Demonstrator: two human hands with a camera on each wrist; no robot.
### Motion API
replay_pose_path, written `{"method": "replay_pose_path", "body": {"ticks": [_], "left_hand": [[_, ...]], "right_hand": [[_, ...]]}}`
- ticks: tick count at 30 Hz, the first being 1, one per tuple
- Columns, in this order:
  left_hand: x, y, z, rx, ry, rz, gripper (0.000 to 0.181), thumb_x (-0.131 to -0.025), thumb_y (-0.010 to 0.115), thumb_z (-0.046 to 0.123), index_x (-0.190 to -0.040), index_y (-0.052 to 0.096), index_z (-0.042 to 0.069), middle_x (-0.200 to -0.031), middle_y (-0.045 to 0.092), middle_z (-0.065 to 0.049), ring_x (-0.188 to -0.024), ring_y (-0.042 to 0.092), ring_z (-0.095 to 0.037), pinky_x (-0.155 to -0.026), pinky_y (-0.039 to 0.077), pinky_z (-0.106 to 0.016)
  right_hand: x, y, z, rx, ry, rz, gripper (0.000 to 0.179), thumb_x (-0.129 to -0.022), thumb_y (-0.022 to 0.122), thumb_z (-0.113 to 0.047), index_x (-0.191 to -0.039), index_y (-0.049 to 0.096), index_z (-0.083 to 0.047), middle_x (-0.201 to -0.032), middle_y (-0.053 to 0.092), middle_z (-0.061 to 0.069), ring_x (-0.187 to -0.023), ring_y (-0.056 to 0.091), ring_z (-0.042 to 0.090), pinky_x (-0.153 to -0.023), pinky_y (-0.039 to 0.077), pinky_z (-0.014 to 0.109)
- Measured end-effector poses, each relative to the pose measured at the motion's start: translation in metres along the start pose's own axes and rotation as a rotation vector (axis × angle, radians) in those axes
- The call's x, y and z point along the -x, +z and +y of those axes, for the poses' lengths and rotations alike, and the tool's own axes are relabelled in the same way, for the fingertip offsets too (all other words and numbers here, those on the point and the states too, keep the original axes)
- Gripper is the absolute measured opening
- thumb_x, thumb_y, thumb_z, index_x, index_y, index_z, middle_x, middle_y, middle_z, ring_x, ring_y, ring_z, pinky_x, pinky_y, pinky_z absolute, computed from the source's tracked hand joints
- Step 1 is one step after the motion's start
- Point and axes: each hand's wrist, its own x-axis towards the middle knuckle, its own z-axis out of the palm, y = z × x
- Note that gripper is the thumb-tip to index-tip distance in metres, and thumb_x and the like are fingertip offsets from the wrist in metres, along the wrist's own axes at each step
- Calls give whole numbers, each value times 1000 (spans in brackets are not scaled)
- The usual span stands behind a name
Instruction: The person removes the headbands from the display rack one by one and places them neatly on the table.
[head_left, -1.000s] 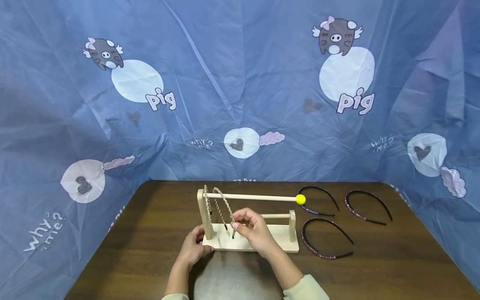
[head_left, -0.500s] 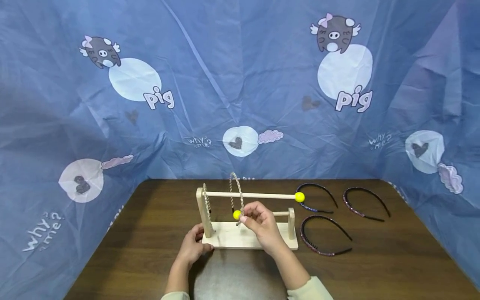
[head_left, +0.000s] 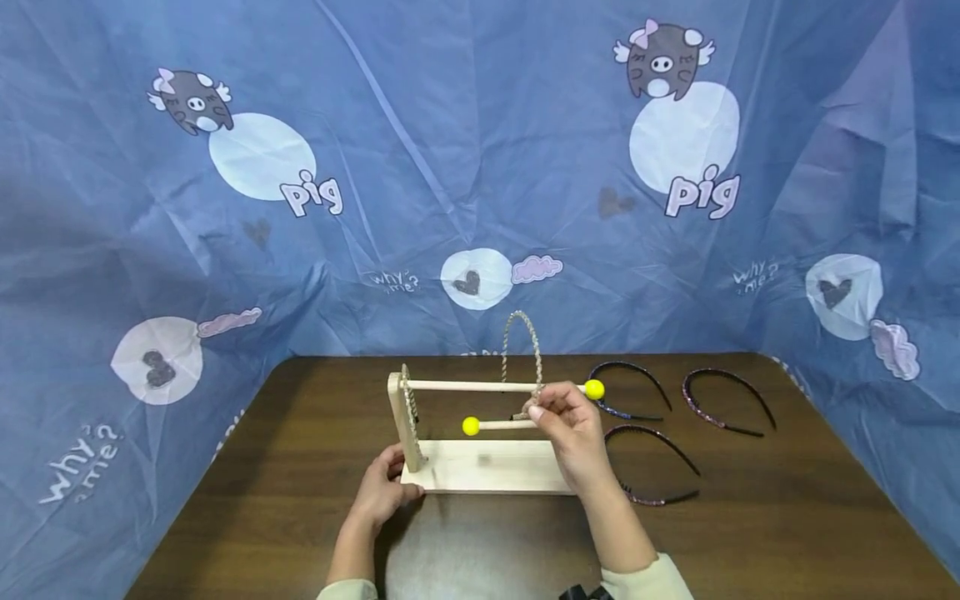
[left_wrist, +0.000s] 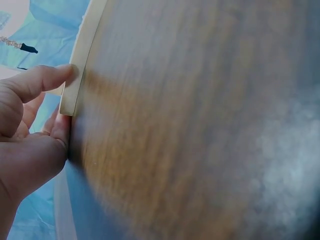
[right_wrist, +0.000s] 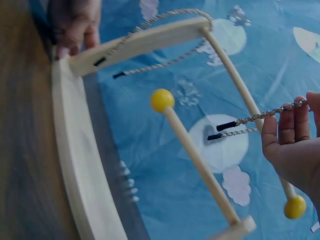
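Note:
A pale wooden stand point(head_left: 480, 468) has two rods with yellow ball ends, one high and one low. My left hand point(head_left: 380, 493) grips the left end of its base, thumb at the front edge; the left wrist view shows the thumb point(left_wrist: 47, 80) and fingers around that corner. Between thumb and fingers, my right hand point(head_left: 581, 435) pinches a braided, beaded headband point(head_left: 536, 343) with black tips. Its arch rises above the upper rod point(head_left: 465, 386), towards the right end. A second braided headband point(right_wrist: 165, 65) hangs on the upper rod against the left upright.
Three dark headbands lie on the brown table point(head_left: 270, 500) to the right: a blue one point(head_left: 637, 367), a pinkish one point(head_left: 738, 385) at far right, and another pinkish one point(head_left: 678, 454) nearer, partly behind my right hand. A blue printed cloth point(head_left: 480, 167) hangs behind.
My right hand has moved right and up along the upper rod, carrying the braided headband from near the left upright towards the yellow ball. My left hand stays on the base.

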Motion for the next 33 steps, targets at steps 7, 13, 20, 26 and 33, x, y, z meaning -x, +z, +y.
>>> {"method": "replay_pose_path", "body": {"ticks": [7, 13, 20, 26, 33], "left_hand": [[-1, 1, 0, 5, 11, -5, 71, -56, 65, -22, -124, 46, -10, -107, 58, -24, -95, 54, -32, -68, 45, -30], [-5, 4, 0, 8, 5, -8, 69, -57, 64, -21, -123, 49, -8, -106, 58, -22, -92, 54, -30, -65, 46, -31], [-5, 2, -1, 9, -19, 13, 69, -55, 63, -22, -121, 50, -8, -106, 58, -22, -90, 55, -29, -66, 46, -30], [-4, 1, 0, 4, -1, 12, 70, -55, 63, -22, -122, 49, -9, -107, 58, -24, -91, 55, -30, -65, 46, -31], [-5, 1, 0, -3, 2, 15, 70, -55, 63, -22, -122, 49, -9, -107, 58, -24, -92, 55, -31, -66, 46, -31]], "right_hand": [[1, -14, -18, -60, -79, 5, 33, -82, 44, 21, -96, 60, -4, -89, 63, 8, -86, 60, 19, -80, 47, 29], [7, -28, -33, -109, -132, 17, 38, -82, 38, 26, -99, 59, -2, -93, 63, 8, -89, 61, 20, -82, 46, 29], [14, -44, -48, -168, -195, 20, 38, -82, 34, 28, -102, 57, 5, -97, 63, 13, -90, 61, 24, -84, 45, 31], [20, -60, -59, -222, -204, 29, 37, -83, 31, 29, -102, 56, 9, -98, 63, 16, -90, 62, 25, -83, 46, 31], [29, -83, -68, -248, -203, 5, 35, -83, 30, 29, -103, 53, 13, -98, 63, 19, -91, 61, 28, -83, 47, 33]]}}
